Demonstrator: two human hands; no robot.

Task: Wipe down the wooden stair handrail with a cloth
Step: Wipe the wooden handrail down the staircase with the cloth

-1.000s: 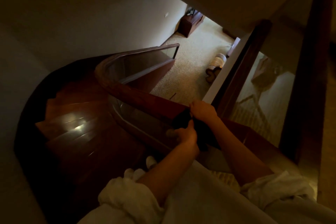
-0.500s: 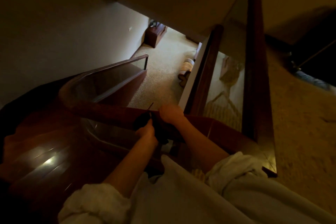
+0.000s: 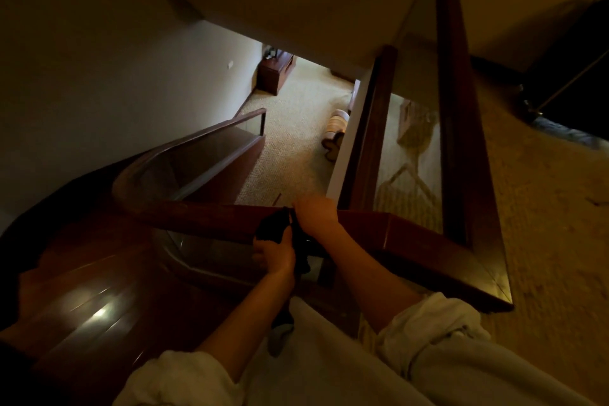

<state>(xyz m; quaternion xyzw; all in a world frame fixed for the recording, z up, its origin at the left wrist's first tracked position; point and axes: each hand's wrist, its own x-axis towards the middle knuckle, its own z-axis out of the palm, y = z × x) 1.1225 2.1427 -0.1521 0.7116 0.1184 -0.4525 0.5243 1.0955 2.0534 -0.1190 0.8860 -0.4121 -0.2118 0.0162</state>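
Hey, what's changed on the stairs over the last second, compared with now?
Mostly the view: the head camera swung right, so the landing carpet now shows. The left hand and right hand hardly moved along the wooden handrail; both still grip the dark cloth draped over it, near the corner. Nothing was let go.

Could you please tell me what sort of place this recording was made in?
Most likely the top of a staircase inside a home: a curved dark wooden handrail runs above clear glass panels, glossy reddish wooden steps wind downward, and pale beige carpet covers the floor below.
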